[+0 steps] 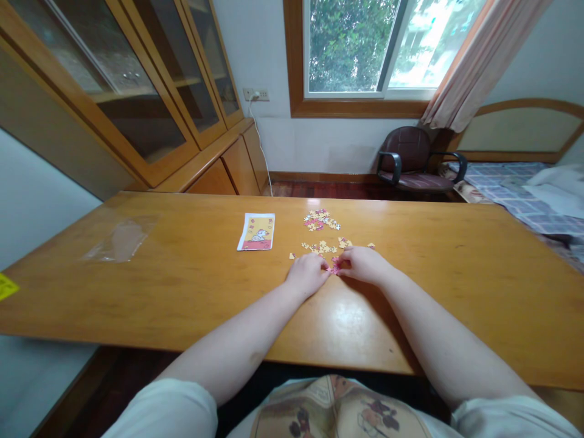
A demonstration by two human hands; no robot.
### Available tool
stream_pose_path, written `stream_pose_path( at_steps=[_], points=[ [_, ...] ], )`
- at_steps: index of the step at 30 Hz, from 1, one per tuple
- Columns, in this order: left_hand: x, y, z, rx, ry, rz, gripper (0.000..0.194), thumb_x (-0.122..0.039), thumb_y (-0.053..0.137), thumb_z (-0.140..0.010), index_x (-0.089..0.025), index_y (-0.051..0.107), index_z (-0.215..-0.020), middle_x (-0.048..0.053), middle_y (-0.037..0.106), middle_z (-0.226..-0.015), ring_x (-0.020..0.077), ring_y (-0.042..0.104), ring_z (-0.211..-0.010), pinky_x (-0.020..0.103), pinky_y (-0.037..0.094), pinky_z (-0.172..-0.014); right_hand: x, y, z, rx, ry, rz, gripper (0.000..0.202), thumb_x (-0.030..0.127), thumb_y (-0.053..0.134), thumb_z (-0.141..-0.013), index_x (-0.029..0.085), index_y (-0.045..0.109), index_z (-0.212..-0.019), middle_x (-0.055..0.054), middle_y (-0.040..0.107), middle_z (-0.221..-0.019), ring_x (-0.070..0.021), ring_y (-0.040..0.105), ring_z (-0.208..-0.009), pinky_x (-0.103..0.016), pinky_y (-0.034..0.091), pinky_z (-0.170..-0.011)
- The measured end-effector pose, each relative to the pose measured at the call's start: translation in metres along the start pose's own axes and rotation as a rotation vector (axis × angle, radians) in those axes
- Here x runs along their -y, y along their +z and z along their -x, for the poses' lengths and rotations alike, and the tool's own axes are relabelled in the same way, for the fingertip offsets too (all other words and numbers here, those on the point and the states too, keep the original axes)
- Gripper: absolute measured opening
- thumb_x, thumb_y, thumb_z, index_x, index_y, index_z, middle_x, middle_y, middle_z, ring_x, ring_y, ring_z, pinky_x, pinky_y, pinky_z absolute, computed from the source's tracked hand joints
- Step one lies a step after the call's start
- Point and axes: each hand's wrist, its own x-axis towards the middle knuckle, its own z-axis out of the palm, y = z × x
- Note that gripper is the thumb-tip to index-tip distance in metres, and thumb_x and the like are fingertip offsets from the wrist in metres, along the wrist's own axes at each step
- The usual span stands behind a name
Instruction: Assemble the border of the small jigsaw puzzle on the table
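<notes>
Pink jigsaw puzzle pieces (334, 267) lie on the table between my two hands. My left hand (309, 272) rests on the wood with its fingers pinched at their left side. From the right, my right hand (362, 264) pinches the same pink pieces between thumb and fingertips. Whether these pieces are joined is too small to tell. Just beyond my hands is a loose row of yellow puzzle pieces (321, 247). Farther back sits a mixed pile of pink, yellow and white pieces (320, 219). A picture card (257, 232) showing a white animal on yellow and pink lies to the left.
A clear plastic bag (122, 239) lies on the left of the wooden table (191, 292). A yellow sticker (7, 286) is at the left edge. Behind the table stand a glass-door cabinet (201, 161), an office chair (413, 159) and a bed (515, 188).
</notes>
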Motion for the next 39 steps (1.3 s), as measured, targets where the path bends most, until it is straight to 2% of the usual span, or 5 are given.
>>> stream_pose_path(
  at_steps=[17,28,33,39],
  points=[
    [0.001,0.002,-0.001,0.023,-0.006,0.016,0.025,-0.04,0.053,-0.085,-0.029,0.073,-0.094,0.004,0.067,-0.091,0.0195,0.062,-0.087,0.03,0.049,-0.078,0.001,-0.001,0.0,-0.005,-0.015,0.0,0.029,0.045,0.062,-0.078,0.023,0.072,-0.094,-0.005,0.07,-0.094,-0.0202,0.063,-0.087,-0.026,0.043,-0.073],
    [0.001,0.003,0.0,-0.009,-0.012,0.04,0.024,-0.042,0.055,-0.084,-0.028,0.073,-0.092,0.003,0.066,-0.09,0.0185,0.061,-0.083,0.029,0.048,-0.074,0.001,-0.002,0.0,0.004,-0.007,-0.007,0.028,0.045,0.062,-0.079,0.024,0.072,-0.095,-0.005,0.07,-0.094,-0.0194,0.063,-0.087,-0.025,0.043,-0.073],
    [0.003,-0.003,0.007,-0.057,0.108,-0.021,0.026,-0.034,0.049,-0.088,-0.027,0.074,-0.091,0.004,0.066,-0.088,0.0184,0.06,-0.084,0.03,0.047,-0.077,0.0,0.0,-0.001,0.0,-0.01,0.002,0.029,0.045,0.062,-0.079,0.024,0.072,-0.096,-0.005,0.069,-0.093,-0.0194,0.063,-0.085,-0.025,0.043,-0.069],
    [0.005,-0.005,0.012,-0.054,0.249,-0.126,0.03,-0.034,0.045,-0.089,-0.029,0.074,-0.095,0.006,0.064,-0.082,0.0194,0.059,-0.077,0.032,0.046,-0.07,0.0,0.0,-0.001,0.008,-0.009,-0.008,0.03,0.045,0.062,-0.079,0.023,0.072,-0.096,-0.006,0.07,-0.095,-0.0198,0.063,-0.088,-0.025,0.044,-0.074]
  ],
)
